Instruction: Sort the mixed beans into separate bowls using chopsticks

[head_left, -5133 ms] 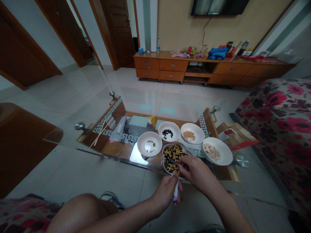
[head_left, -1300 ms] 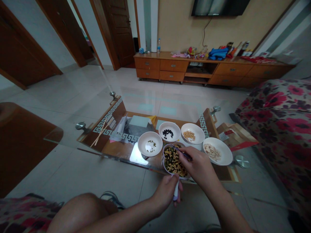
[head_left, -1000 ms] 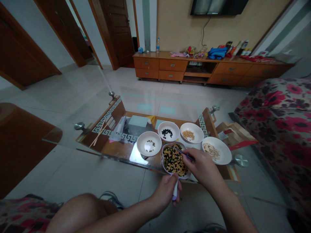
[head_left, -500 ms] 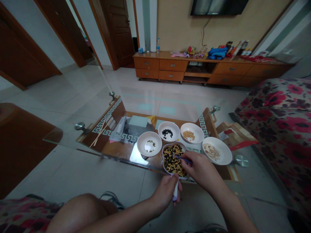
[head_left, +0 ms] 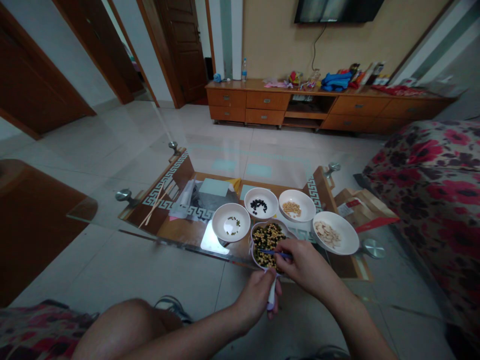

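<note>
Left hand (head_left: 258,291) wraps the handle (head_left: 271,297) of the scalloped dish (head_left: 288,232), just below frame centre; right hand (head_left: 302,260) pinches a thin tool (head_left: 268,251) — tip at the mixed beans (head_left: 270,233). I'd hold the dish steady — light pokes, no flicking.

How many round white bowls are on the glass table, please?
4, left to right: bowl of green bits, bowl of black beans, bowl of yellow beans, bowl of pale slices.

- A television (head_left: 339,12) is hanging on the wall (head_left: 270,45).
- A bottle (head_left: 244,70) is standing on the wooden cabinet (head_left: 257,101).
- A blue bundle (head_left: 335,82) is lying there too.
- A paper bag (head_left: 363,206) is resting near floral fabric (head_left: 435,175).
</note>
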The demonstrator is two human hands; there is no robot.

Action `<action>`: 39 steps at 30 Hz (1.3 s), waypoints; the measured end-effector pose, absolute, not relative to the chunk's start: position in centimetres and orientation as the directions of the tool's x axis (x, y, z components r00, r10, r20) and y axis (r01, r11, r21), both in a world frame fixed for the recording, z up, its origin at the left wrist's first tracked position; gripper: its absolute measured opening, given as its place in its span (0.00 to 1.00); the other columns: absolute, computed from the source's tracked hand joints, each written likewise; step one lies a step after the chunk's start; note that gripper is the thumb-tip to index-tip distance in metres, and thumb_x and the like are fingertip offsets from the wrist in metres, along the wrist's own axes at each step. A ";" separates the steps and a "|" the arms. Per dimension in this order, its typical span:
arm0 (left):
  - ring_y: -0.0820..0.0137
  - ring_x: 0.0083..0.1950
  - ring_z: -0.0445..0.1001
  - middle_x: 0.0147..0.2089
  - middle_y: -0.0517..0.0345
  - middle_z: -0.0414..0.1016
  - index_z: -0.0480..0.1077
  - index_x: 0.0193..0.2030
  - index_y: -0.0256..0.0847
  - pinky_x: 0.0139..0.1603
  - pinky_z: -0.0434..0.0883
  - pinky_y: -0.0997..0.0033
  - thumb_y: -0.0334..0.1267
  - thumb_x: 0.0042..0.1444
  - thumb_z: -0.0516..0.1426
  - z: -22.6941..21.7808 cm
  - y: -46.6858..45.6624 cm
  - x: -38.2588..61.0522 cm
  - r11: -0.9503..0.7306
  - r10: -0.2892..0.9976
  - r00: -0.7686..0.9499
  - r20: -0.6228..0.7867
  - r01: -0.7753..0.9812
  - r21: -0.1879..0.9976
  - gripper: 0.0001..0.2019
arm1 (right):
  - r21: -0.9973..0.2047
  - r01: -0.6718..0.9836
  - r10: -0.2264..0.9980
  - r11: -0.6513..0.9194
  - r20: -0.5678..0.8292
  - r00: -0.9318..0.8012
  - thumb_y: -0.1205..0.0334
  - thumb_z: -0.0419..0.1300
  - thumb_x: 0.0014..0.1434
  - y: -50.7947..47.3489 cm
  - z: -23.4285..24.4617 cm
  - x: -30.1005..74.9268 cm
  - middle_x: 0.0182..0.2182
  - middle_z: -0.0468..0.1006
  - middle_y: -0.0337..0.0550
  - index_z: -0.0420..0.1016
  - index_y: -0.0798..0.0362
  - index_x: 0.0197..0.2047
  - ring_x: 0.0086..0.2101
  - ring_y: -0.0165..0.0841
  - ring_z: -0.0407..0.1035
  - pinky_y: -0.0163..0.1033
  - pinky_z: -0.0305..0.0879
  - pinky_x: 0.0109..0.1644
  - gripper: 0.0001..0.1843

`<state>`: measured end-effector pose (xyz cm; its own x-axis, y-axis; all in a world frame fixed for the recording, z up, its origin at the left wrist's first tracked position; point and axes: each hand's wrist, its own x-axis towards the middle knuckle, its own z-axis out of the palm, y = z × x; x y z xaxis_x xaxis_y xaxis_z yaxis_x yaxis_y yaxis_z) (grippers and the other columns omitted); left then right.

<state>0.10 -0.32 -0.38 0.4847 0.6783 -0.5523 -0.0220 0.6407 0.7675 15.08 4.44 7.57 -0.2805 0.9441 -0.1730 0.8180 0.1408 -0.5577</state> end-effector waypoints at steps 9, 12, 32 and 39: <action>0.75 0.14 0.58 0.14 0.62 0.63 0.65 0.27 0.41 0.17 0.55 0.75 0.79 0.47 0.44 -0.3 -0.2 0.0 0.633 0.676 0.489 -0.551 -0.003 0.774 0.37 | -0.573 0.805 0.937 0.150 -0.176 -0.301 0.66 0.58 0.57 4.2 7.3 15.1 0.29 0.80 0.42 0.79 0.52 0.33 0.29 0.32 0.71 0.35 0.60 0.33 0.07; 0.75 0.14 0.58 0.14 0.62 0.62 0.64 0.26 0.41 0.17 0.55 0.75 0.78 0.47 0.44 -0.1 -0.2 0.0 0.635 0.672 0.487 -0.557 0.008 0.773 0.37 | -0.576 0.803 0.935 0.153 -0.178 -0.306 0.66 0.58 0.57 4.2 7.5 15.1 0.28 0.80 0.42 0.79 0.52 0.32 0.29 0.32 0.71 0.35 0.60 0.33 0.07; 0.74 0.14 0.57 0.14 0.63 0.62 0.64 0.27 0.42 0.18 0.54 0.74 0.76 0.51 0.43 -0.2 -0.1 0.0 0.635 0.666 0.491 -0.561 0.020 0.772 0.35 | -0.573 0.802 0.928 0.169 -0.181 -0.326 0.67 0.59 0.57 4.2 7.4 15.0 0.31 0.81 0.43 0.79 0.52 0.32 0.30 0.32 0.71 0.35 0.60 0.34 0.07; 0.75 0.14 0.58 0.14 0.62 0.63 0.65 0.27 0.41 0.18 0.54 0.74 0.76 0.51 0.43 0.1 -0.1 0.0 0.629 0.673 0.495 -0.550 0.009 0.777 0.35 | -0.571 0.802 0.925 0.177 -0.181 -0.334 0.66 0.58 0.57 4.3 7.5 15.1 0.31 0.81 0.42 0.79 0.52 0.33 0.30 0.32 0.71 0.35 0.60 0.35 0.08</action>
<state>-0.04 -0.14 0.14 0.4946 0.6728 -0.5502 0.0088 0.6291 0.7773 15.08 4.25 7.46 -0.3339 0.9250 -0.1815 0.8018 0.1775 -0.5706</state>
